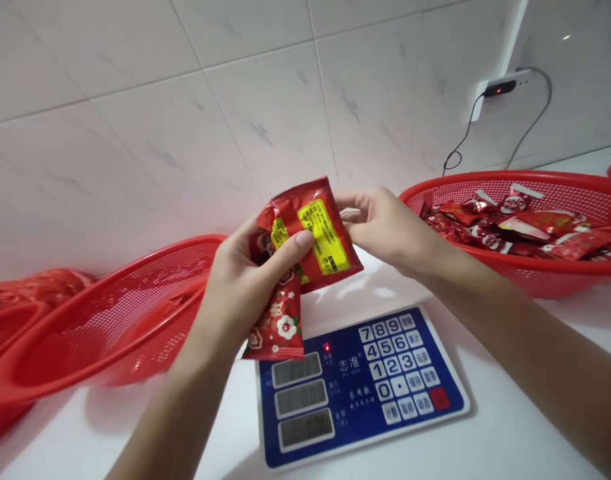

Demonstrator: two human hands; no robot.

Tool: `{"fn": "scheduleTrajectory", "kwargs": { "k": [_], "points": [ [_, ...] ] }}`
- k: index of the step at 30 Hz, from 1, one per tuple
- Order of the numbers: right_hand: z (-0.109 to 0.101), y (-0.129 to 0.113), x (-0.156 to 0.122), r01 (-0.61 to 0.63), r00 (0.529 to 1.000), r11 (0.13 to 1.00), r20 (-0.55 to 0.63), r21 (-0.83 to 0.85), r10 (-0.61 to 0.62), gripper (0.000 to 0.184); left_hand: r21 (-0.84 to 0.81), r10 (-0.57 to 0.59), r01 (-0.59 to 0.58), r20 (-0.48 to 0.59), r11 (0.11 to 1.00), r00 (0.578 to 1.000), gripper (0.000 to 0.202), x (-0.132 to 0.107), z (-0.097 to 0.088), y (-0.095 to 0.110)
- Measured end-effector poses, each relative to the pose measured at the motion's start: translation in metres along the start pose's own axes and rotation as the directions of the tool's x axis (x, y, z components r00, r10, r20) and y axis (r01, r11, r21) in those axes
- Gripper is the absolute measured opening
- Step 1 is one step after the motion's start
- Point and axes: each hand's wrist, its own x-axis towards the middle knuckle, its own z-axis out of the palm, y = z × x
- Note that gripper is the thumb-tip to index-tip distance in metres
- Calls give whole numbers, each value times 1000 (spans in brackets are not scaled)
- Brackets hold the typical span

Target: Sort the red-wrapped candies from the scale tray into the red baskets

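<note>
My left hand (pixel 240 280) is closed around red snack packets, its thumb pressed across the front. The uppermost red packet (pixel 313 220) shows a yellow label with dark print. Below it a red packet with white flowers (pixel 280 327) sticks out from the same grip. My right hand (pixel 375 223) is at the upper packet's right edge, fingers curled, with the fingertips partly hidden behind it. Under both hands lies a blue digital scale (pixel 350 373) with number keys and several small displays; a red light glows on its panel.
A red mesh basket (pixel 545 179) at the right holds many small red packets (pixel 525 223). Another red basket (pixel 50 383) stands at the left, beside a red bag (pixel 45 287). A tiled wall (pixel 265 113) rises behind, with a plugged-in adapter (pixel 500 88) and cables.
</note>
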Motion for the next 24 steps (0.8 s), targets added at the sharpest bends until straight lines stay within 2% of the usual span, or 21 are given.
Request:
{"fn": "scheduleTrajectory", "kwargs": {
  "k": [7, 12, 15, 17, 19, 21, 23, 24],
  "points": [
    [-1, 3, -2, 45, 999, 999, 15, -6, -45, 28, 19, 72, -71, -62, 997, 996, 30, 1, 3, -10],
    [-3, 6, 1, 70, 993, 998, 97, -2, -69, 28, -3, 47, -47, -27, 999, 999, 35, 4, 2, -15],
    [-6, 6, 3, 35, 994, 999, 107, -2, -34, 30, -64, 2, -4, -27, 998, 1000, 35, 5, 0, -14],
    [-5, 6, 2, -11, 995, 999, 95, -44, 16, 35, -126, -22, 8, -110, 992, 994, 30, 7, -4, -10],
    [1, 7, -1, 14, 994, 987, 107, -159, 4, 40, -203, 18, -74, -262, 976, 965, 19, 9, -10, -4],
    [13, 7, -8, 156, 973, 932, 214, -326, -87, 38, -279, 76, -197, -390, 940, 918, 9, 13, -15, 5],
    [28, 9, -16, 310, 918, 823, 374, -476, -130, 31, -352, 94, -274, -453, 895, 887, 16, 17, -17, 12],
    [35, 10, -20, 336, 900, 772, 426, -539, -95, 26, -388, 81, -287, -468, 876, 880, 23, 18, -17, 15]
  ]
}}
